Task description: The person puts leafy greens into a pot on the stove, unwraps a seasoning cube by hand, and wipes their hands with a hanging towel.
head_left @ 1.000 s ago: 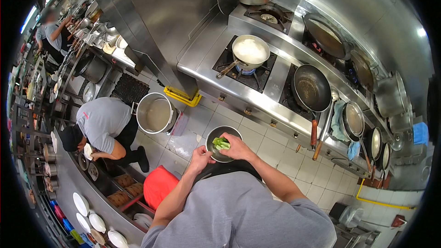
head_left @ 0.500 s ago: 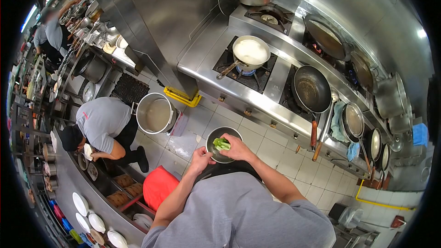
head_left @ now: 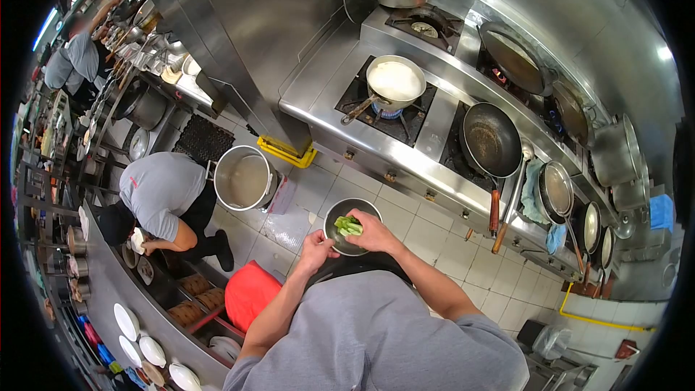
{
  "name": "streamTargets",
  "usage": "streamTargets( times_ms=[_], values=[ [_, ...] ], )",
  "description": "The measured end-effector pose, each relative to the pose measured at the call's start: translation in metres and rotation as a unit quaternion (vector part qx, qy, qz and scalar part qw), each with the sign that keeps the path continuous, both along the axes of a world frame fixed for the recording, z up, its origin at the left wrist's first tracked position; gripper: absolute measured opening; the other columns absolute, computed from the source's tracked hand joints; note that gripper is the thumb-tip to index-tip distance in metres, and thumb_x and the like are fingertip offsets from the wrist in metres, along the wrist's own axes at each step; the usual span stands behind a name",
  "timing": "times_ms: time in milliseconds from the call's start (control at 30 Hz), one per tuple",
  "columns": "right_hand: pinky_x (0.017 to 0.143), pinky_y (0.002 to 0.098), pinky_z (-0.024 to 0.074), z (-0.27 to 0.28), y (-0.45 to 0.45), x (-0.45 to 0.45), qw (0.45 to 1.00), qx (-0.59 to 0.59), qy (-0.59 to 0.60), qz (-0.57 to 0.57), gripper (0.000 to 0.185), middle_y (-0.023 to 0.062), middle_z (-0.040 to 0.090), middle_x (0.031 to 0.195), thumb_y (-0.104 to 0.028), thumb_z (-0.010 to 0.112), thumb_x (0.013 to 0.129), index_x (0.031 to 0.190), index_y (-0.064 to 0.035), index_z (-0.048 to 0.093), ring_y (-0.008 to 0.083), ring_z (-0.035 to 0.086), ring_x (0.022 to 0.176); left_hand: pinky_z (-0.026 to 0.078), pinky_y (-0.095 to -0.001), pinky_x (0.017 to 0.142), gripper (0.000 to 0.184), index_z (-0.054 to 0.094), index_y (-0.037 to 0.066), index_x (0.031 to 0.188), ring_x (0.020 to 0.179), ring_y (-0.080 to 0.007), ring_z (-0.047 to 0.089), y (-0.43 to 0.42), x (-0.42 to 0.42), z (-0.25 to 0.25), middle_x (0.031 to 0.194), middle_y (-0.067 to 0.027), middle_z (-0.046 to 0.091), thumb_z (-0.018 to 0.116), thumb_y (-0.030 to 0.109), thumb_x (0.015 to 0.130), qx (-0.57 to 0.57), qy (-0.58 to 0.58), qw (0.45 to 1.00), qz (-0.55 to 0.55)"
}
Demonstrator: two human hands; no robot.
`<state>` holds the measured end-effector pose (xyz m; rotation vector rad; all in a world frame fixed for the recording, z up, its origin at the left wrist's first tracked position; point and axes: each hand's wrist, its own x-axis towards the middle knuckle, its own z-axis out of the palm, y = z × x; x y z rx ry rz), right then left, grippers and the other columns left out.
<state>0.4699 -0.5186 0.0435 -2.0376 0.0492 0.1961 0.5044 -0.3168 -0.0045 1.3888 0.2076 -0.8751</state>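
A round metal bowl is close in front of my body. My right hand reaches over its right side, fingers closed around a bunch of green leafy vegetable held over the bowl's inside. At the bowl's lower left, my left hand is curled with fingers pinched at the rim. The fingertips are partly hidden, and the underside of the bowl cannot be seen.
Ahead is a steel stove with a pan of pale liquid over a blue flame and a dark frying pan. A big pot stands left, near a bending co-worker. White dishes lie on the left counter.
My hands, the bowl and the greens have hardly moved. In the far upper left, a distant person has shifted and leans further over the counter.
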Motion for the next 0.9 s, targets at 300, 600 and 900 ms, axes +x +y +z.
streamTargets(
  times_ms=[300,600,900],
  values=[
    [0.079,0.0383,0.0484,0.003,-0.001,0.001,1.000,-0.007,0.000,-0.002,0.042,0.0168,0.061,0.096,-0.019,0.072,0.072,0.106,-0.0040,0.053,0.0320,0.061,0.091,0.059,-0.0282,0.055,0.013,0.048,0.002,0.074,0.057,-0.0145,0.061,0.000,0.001,-0.003,0.072,-0.0059,0.055,0.056,-0.001,0.083,0.000,-0.005,1.000,-0.002],
    [0.079,0.0388,0.0484,0.002,-0.002,0.005,1.000,-0.011,0.002,0.000,0.042,0.0167,0.061,0.096,-0.019,0.072,0.071,0.105,-0.0040,0.053,0.0325,0.061,0.090,0.058,-0.0279,0.054,0.014,0.048,0.002,0.073,0.055,-0.0150,0.061,-0.001,0.004,-0.006,0.070,-0.0059,0.056,0.056,-0.001,0.083,-0.005,-0.001,1.000,0.004],
    [0.078,0.0379,0.0486,0.004,-0.005,0.010,1.000,0.000,-0.005,-0.006,0.041,0.0156,0.062,0.093,-0.018,0.072,0.071,0.105,-0.0048,0.053,0.0305,0.062,0.088,0.058,-0.0276,0.054,0.012,0.048,0.002,0.074,0.055,-0.0145,0.061,-0.003,0.008,-0.008,0.070,-0.0052,0.055,0.056,-0.001,0.083,-0.003,-0.014,1.000,0.002]
  ],
)
